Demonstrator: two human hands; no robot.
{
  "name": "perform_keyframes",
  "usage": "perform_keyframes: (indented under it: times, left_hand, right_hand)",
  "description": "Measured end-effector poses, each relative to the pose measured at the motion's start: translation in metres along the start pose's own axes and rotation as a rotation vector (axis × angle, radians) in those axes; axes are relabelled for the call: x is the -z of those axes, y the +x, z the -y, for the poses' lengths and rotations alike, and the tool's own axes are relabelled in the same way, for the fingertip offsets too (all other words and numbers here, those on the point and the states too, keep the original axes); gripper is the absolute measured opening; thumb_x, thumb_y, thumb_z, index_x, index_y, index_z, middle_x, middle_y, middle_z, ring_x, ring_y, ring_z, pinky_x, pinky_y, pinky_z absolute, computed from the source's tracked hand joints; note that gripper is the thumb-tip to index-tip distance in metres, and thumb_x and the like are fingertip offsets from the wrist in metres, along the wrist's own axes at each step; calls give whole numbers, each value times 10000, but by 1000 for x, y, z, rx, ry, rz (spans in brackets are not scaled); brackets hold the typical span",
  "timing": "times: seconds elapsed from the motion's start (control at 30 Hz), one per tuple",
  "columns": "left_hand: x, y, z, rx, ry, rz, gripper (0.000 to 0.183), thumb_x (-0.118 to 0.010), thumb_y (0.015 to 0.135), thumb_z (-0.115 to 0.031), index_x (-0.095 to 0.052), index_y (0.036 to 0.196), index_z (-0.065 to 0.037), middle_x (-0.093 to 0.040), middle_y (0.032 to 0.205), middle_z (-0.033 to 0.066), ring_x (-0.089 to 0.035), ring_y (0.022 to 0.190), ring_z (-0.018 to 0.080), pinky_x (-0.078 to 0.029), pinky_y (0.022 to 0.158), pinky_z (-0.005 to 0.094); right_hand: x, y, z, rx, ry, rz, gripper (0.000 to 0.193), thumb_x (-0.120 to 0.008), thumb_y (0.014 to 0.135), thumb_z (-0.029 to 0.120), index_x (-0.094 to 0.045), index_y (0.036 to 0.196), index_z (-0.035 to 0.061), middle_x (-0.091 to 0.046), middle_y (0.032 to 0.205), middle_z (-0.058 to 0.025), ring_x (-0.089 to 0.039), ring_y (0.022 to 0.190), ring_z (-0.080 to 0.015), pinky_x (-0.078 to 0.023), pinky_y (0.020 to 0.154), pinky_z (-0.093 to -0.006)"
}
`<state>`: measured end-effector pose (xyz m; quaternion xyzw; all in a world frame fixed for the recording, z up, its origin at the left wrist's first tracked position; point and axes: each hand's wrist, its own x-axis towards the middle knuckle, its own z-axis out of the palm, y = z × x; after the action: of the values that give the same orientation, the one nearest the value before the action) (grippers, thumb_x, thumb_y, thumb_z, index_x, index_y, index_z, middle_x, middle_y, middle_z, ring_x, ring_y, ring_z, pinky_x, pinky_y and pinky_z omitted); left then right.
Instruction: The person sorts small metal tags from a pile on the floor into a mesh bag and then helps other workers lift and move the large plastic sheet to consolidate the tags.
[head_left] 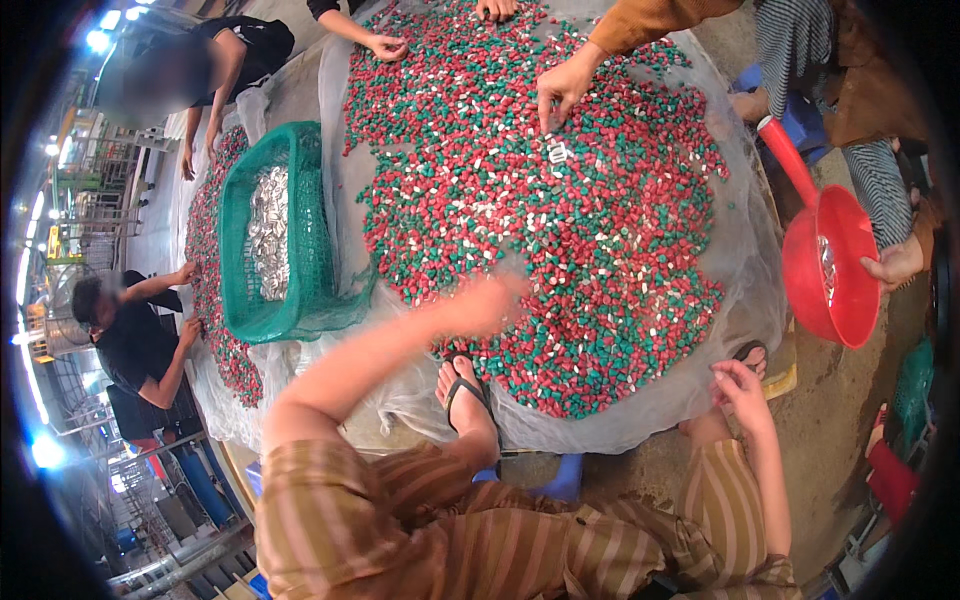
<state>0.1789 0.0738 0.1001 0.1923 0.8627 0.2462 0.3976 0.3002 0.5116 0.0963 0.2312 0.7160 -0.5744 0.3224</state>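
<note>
Apparently midway: silvery pieces sit in the green basket, plenty of red, green and white pieces left across the sheet, left hand over them, fingers too blurred to read, right hand loosely bent, pinch unclear.

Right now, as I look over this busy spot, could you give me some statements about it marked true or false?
1. A green rectangular plastic basket stands left of the wide spread of small red, green and white pieces. True.
2. The basket holds only red pieces. False: silvery pieces show inside it.
3. A round red plastic scoop with a long handle is at the right. True.
4. The camera wearer is gripping that scoop. False: a co-worker's hand is on its rim, and the wearer's right hand is apart from it.
5. The wearer's left hand, blurred, is over the spread. True.
</note>
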Motion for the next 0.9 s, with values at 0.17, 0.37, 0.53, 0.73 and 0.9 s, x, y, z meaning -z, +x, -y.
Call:
perform_keyframes:
  times: [0.17, 0.37, 0.53, 0.73, 0.9]
  left_hand:
    - [-142, 38, -53, -505, -459, 333, 569, -482, 791, 42, -360, 1340, -46, -367, 1385, 139, -335, 1293, 240, -291, 1059, 350]
    - [-51, 84, 43, -196, -226, -59, 657, -427, 661, 35, -425, 1309, -70, -452, 1314, 173, -416, 1233, 292, -299, 1050, 359]
    - [47, 77, 75, -149, -517, -374, 588, -431, 699, 55, -436, 1284, -4, -454, 1327, 133, -419, 1230, 219, -313, 1040, 334]
    - [-90, 16, 7, -71, -571, 775, 525, -415, 669, 45, -531, 1180, 19, -586, 1141, 161, -607, 963, 228, -475, 853, 342]
    - [-62, 31, 121, -433, -241, 131, 627, -445, 612, 65, -487, 1228, -43, -573, 1154, 105, -555, 1030, 219, -446, 888, 364]
  right_hand:
    - [0, -6, 0, -67, 20, -30, 212, -545, 877, 171, -570, 1036, 34, -573, 762, -22, -522, 626, -90, -430, 567, -225]
    - [2, -11, 0, -59, 4, -40, 210, -549, 874, 169, -570, 1029, 28, -568, 760, -25, -528, 632, -95, -440, 579, -229]
    - [1, -10, -1, -54, 43, -21, 212, -544, 878, 168, -563, 1028, 21, -553, 773, -13, -514, 663, -85, -442, 595, -231]
    - [8, -10, -11, -7, 80, -5, 213, -525, 894, 215, -559, 1042, 65, -575, 773, -2, -520, 628, -72, -426, 581, -214]
    - [5, -11, -12, -40, 12, 4, 219, -535, 888, 200, -556, 1053, 58, -571, 781, -12, -509, 635, -78, -422, 595, -217]
